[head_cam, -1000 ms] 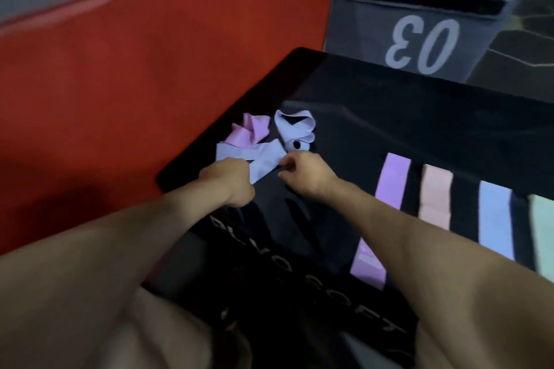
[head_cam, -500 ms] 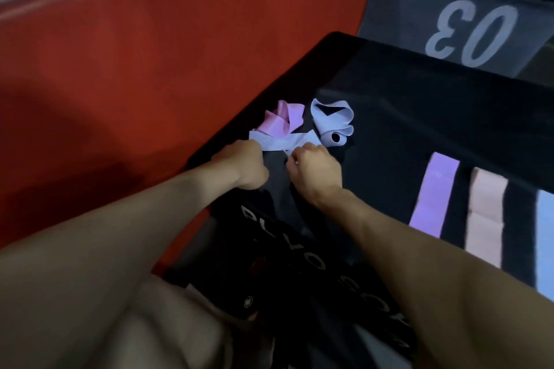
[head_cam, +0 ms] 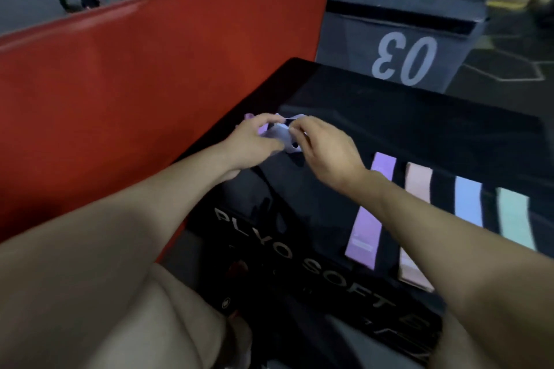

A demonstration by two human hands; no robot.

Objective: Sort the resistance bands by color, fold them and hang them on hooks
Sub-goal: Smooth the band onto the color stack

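Both sets of fingers pinch one pale lavender band (head_cam: 280, 135), left hand (head_cam: 254, 141) and right hand (head_cam: 322, 147) close together, band lifted just above the black plyo box (head_cam: 419, 129) near its red-pad side – prob. mid-fold. A pink band (head_cam: 263, 126) peeks behind the left fingers. Four bands lie flat in a row to the right – purple (head_cam: 370, 213), peach (head_cam: 418, 177), blue (head_cam: 468, 201), mint (head_cam: 514, 216). No hooks in view; judging by that, hanging not started.

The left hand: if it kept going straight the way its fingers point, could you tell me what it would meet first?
Most likely the pale lavender band that the left hand already pinches, then the right hand close behind it; depth is unclear here.
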